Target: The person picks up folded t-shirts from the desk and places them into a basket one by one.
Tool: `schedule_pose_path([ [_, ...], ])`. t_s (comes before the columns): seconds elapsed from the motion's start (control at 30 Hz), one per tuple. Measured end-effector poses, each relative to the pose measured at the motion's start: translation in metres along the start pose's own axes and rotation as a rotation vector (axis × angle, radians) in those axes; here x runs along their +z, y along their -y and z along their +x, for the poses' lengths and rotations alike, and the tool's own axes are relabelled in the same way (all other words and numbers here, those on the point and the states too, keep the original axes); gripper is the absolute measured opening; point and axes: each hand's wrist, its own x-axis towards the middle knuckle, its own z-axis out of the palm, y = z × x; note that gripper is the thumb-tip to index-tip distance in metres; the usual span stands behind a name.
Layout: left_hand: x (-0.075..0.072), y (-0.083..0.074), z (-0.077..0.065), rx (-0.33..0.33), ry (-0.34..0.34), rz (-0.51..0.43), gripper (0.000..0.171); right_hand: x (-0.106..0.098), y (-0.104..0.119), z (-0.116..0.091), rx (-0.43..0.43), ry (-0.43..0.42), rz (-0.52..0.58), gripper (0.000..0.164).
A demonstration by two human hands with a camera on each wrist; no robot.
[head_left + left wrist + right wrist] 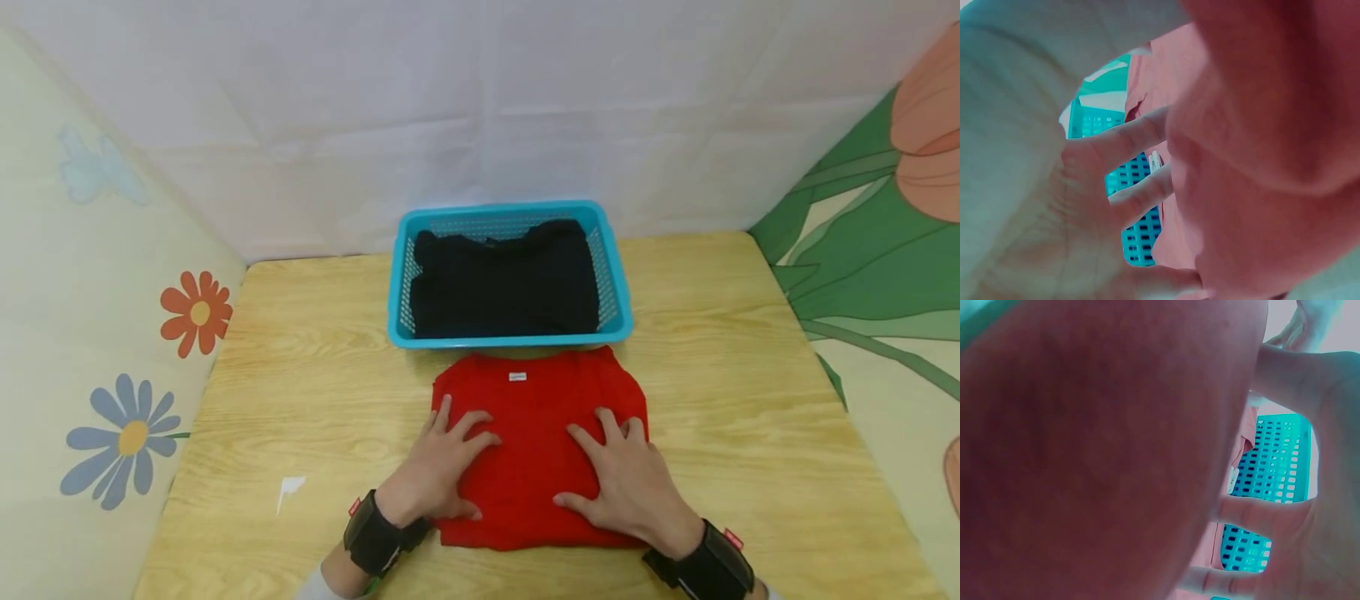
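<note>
A folded red shirt [534,475] lies on the wooden table, its neckline with a small white label [517,377] toward the far side. Over its left part rests my left hand [438,468], fingers spread and slightly bent, fingertips on the fabric. My right hand [633,482] lies on the right part in the same way, thumb pointing inward. In the left wrist view the red fabric [1266,162] bulges close under the palm. The right wrist view is mostly filled by the same fabric [1091,462], with fingertips at its edge.
Just beyond the shirt stands a blue plastic basket [510,342] holding folded black clothing [504,287]. A white cloth [480,125] hangs behind the table [322,358]. Flower-patterned panels flank both sides. A small white patch [291,486] shows on the table at left.
</note>
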Motion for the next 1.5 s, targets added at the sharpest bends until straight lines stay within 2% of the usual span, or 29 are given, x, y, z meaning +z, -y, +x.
schedule_pose_path([
  [0.33, -0.002, 0.018, -0.020, -0.035, -0.064, -0.095, 0.087, 0.000, 0.015, 0.010, -0.041, -0.012, 0.014, 0.094],
  [0.43, -0.005, 0.022, -0.025, -0.041, -0.083, -0.136, 0.079, 0.000, 0.017, 0.011, -0.047, -0.006, 0.040, 0.091],
  [0.53, -0.007, 0.024, -0.028, -0.062, -0.164, -0.205, 0.066, -0.004, 0.012, 0.011, -0.020, -0.057, 0.137, 0.081],
  [0.67, -0.002, 0.023, -0.030, -0.172, -0.338, -0.351, 0.054, -0.011, -0.004, 0.010, 0.069, -0.202, 0.287, 0.066],
  [0.77, 0.004, 0.023, -0.031, -0.267, -0.453, -0.464, 0.054, -0.014, -0.015, 0.007, 0.123, -0.253, 0.376, 0.068],
  [0.87, 0.006, 0.024, -0.032, -0.301, -0.525, -0.545, 0.057, -0.015, -0.021, 0.002, 0.137, -0.236, 0.490, 0.075],
  [0.97, 0.002, 0.028, -0.034, -0.319, -0.531, -0.641, 0.063, -0.015, -0.026, 0.000, 0.162, -0.194, 0.665, 0.079],
  [1.07, -0.005, 0.033, -0.034, -0.354, -0.473, -0.759, 0.067, -0.018, -0.034, 0.003, 0.222, -0.109, 0.854, 0.084],
  [1.23, -0.006, 0.036, -0.029, -0.398, -0.386, -0.894, 0.071, -0.024, -0.048, 0.012, 0.341, 0.130, 1.116, 0.088],
  [1.37, 0.004, 0.034, -0.025, -0.412, -0.385, -0.953, 0.075, -0.021, -0.048, 0.014, 0.376, 0.269, 1.280, 0.067],
  [1.5, 0.012, 0.033, -0.025, -0.448, -0.369, -1.005, 0.076, -0.015, -0.046, 0.017, 0.386, 0.325, 1.376, 0.042],
])
